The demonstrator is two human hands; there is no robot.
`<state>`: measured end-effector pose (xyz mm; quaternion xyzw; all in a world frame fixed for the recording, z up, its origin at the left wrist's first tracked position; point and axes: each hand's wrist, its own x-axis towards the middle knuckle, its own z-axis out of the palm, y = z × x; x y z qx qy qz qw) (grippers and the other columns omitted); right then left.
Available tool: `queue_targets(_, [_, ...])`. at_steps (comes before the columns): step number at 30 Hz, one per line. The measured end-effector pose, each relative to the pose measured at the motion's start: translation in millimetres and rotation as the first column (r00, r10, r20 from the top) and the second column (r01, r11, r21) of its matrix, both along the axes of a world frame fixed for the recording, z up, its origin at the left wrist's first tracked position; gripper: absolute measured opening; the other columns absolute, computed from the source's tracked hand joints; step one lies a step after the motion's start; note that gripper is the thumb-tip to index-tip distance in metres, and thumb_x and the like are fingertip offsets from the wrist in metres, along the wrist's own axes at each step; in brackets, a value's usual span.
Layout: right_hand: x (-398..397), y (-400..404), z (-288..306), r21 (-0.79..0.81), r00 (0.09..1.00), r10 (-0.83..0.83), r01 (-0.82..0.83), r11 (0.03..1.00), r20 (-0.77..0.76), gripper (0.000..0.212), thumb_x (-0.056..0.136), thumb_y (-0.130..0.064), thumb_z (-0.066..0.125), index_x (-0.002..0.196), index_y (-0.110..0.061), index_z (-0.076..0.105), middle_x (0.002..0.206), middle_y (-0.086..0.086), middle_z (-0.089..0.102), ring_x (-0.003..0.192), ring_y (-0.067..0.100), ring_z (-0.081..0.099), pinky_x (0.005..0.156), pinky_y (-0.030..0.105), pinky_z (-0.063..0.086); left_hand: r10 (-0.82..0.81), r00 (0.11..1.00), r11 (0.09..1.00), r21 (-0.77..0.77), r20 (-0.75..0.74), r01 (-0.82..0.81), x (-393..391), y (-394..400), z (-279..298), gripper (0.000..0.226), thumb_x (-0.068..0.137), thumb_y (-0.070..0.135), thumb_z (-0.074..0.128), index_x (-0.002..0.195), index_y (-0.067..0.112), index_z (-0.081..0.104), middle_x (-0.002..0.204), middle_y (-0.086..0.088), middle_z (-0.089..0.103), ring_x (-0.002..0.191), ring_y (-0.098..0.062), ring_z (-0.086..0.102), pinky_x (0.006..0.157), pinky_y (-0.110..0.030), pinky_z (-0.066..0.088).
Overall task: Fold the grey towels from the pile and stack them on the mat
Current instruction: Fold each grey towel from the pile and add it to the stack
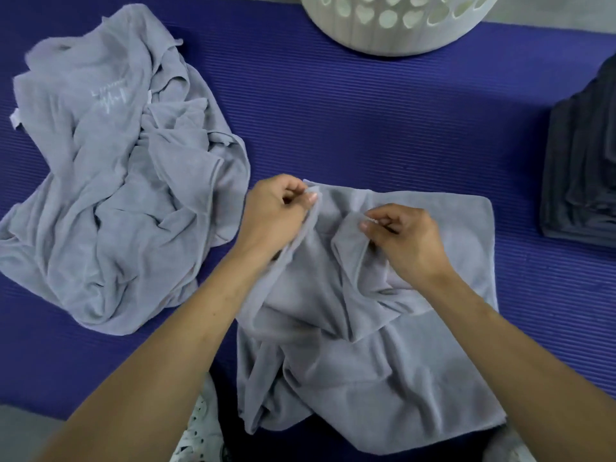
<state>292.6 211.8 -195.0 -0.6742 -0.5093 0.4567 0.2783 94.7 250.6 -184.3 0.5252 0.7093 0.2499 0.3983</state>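
While both forearms reach in from 6 o'clock, the left hand (273, 211) pinches a raised edge of the soft grey towel (383, 345) between thumb and curled fingers, and the right hand (403, 238) pinches a second fold just beside it. That towel lies rumpled on the ribbed purple mat (366, 121), centre to 5 o'clock. At 9 o'clock sits the crumpled pile (116, 161), at 12 a perforated white basket (400, 21), at 3 a dark folded stack (583, 161).
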Motion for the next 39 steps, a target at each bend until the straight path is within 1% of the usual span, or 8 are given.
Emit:
queue_targets(3, [36.8,-10.2,7.2,0.009,0.996,-0.075,0.075,0.997,0.049,0.008,0.089,-0.018,0.072,0.082,-0.021,0.073,0.071,-0.011,0.07,0.07,0.008,0.067,0.075,0.027,0.056,-0.048,0.989,0.994,-0.088,0.139,0.061,43.8,-5.1,-1.9,0.012,0.089,0.023,0.071,0.078,0.025,0.066,0.07,0.009,0.067,0.057,0.004,0.056,0.058,-0.013,0.042])
queue_targets(7, [92.6,-14.9,11.9,0.052,0.964,-0.221,0.216,0.975,0.147,0.01,0.09,-0.02,0.071,0.081,-0.024,0.073,0.073,-0.003,0.071,0.072,0.022,0.069,0.075,0.045,0.057,-0.103,0.961,0.98,-0.142,0.255,0.143,91.9,-9.6,-2.3,0.01,0.09,0.022,0.07,0.081,0.021,0.067,0.074,0.002,0.071,0.061,-0.001,0.061,0.061,-0.017,0.046])
queue_targets(13, [134.7,-3.4,9.3,0.065,0.933,-0.216,0.206,0.976,0.287,0.008,0.091,-0.019,0.068,0.088,-0.015,0.075,0.08,-0.005,0.073,0.076,0.012,0.069,0.077,0.038,0.057,-0.117,0.943,0.966,-0.183,0.312,0.181,130.5,-11.8,-2.0,0.008,0.09,0.02,0.071,0.084,0.016,0.068,0.074,0.005,0.071,0.062,0.003,0.061,0.059,-0.007,0.045])
queue_targets(18, [136.9,9.7,3.4,0.049,0.931,-0.149,0.14,0.989,0.335,0.008,0.09,-0.021,0.071,0.093,-0.015,0.074,0.08,-0.006,0.071,0.076,0.009,0.067,0.075,0.032,0.059,-0.1,0.944,0.963,-0.208,0.315,0.171,139.1,-15.6,-14.2,0.013,0.089,0.021,0.072,0.078,0.02,0.066,0.072,0.007,0.07,0.06,0.003,0.058,0.061,-0.012,0.045])
queue_targets(26, [141.9,20.7,-8.8,-0.008,0.911,-0.102,0.114,0.993,0.4,0.007,0.09,-0.022,0.07,0.088,-0.015,0.072,0.08,-0.001,0.069,0.077,0.016,0.066,0.076,0.037,0.058,-0.121,0.953,0.966,-0.187,0.277,0.177,136.1,-17.7,-24.7,0.008,0.09,0.023,0.071,0.083,0.021,0.067,0.075,0.003,0.069,0.064,-0.002,0.058,0.06,-0.014,0.045])
queue_targets(32, [137.1,22.5,-13.4,-0.024,0.862,-0.078,0.104,0.994,0.501,0.013,0.093,-0.026,0.065,0.098,-0.015,0.069,0.094,0.002,0.067,0.09,0.013,0.055,0.079,0.036,0.054,-0.117,0.954,0.971,-0.171,0.277,0.169,135.8,-18.3,-27.1,0.01,0.089,0.021,0.071,0.081,0.024,0.066,0.075,0.004,0.069,0.066,-0.001,0.06,0.062,-0.013,0.047])
queue_targets(37, [134.6,27.1,-12.6,-0.073,0.855,-0.108,0.167,0.983,0.507,0.031,0.089,-0.028,0.071,0.111,-0.009,0.061,0.113,0.008,0.06,0.097,0.023,0.061,0.086,0.039,0.054,-0.115,0.951,0.972,-0.163,0.287,0.167,135.5,-19.2,-26.2,0.01,0.089,0.02,0.071,0.082,0.022,0.066,0.074,0.005,0.068,0.064,0.001,0.059,0.06,-0.011,0.046])
queue_targets(39, [135.9,31.1,-9.1,-0.132,0.861,-0.089,0.178,0.975,0.5,0.033,0.088,-0.027,0.072,0.108,-0.003,0.062,0.109,0.011,0.065,0.094,0.027,0.064,0.085,0.04,0.056,-0.118,0.949,0.972,-0.164,0.291,0.171,134.9,-19.5,-25.7,0.008,0.09,0.02,0.071,0.083,0.022,0.066,0.075,0.004,0.069,0.064,0.001,0.059,0.06,-0.011,0.046])
